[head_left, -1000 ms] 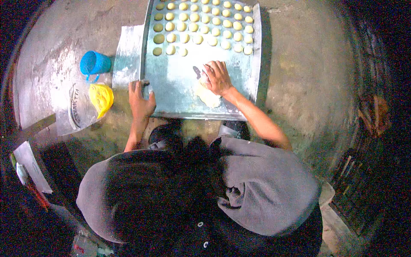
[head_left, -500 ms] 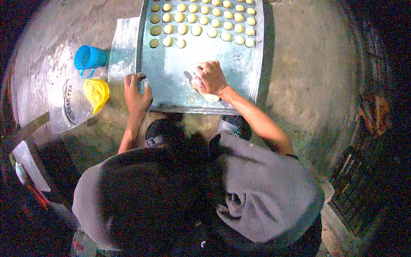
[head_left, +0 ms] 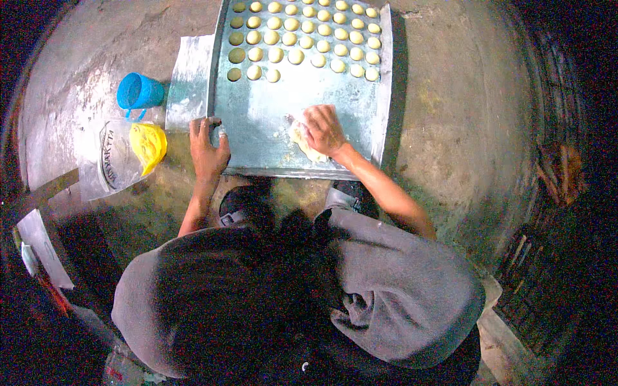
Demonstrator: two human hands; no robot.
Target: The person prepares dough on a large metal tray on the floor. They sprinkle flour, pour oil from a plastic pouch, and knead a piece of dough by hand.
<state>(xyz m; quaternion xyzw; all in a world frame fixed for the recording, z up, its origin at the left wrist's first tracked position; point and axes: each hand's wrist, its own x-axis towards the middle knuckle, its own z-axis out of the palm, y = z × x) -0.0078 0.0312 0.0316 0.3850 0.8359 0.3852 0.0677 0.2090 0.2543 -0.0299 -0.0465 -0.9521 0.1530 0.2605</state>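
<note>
A pale, flattened lump of dough [head_left: 302, 142] lies on the near part of a metal tray [head_left: 257, 109]. My right hand [head_left: 324, 130] presses on its right side, the fingers curled and blurred by motion, with some dough hidden underneath. At the tray's near left corner my left hand [head_left: 209, 151] grips the rim, its fingers bent over the edge and the thumb on the tray side. Rows of small round dough balls [head_left: 296, 56] cover the far part of the tray. A little flour or crumbs lie around the dough.
Left of the tray lies a pale flat sheet [head_left: 188, 80]. Beyond it stand a blue plastic mug [head_left: 140, 91] and a clear printed bag [head_left: 106, 157] with a yellow bag [head_left: 149, 148] on it. My knees [head_left: 399, 270] are close to the tray's near edge.
My right hand has shifted slightly nearer and to the right, and more of the dough shows at its left. My left hand stays at the rim. The whole view has shifted a little.
</note>
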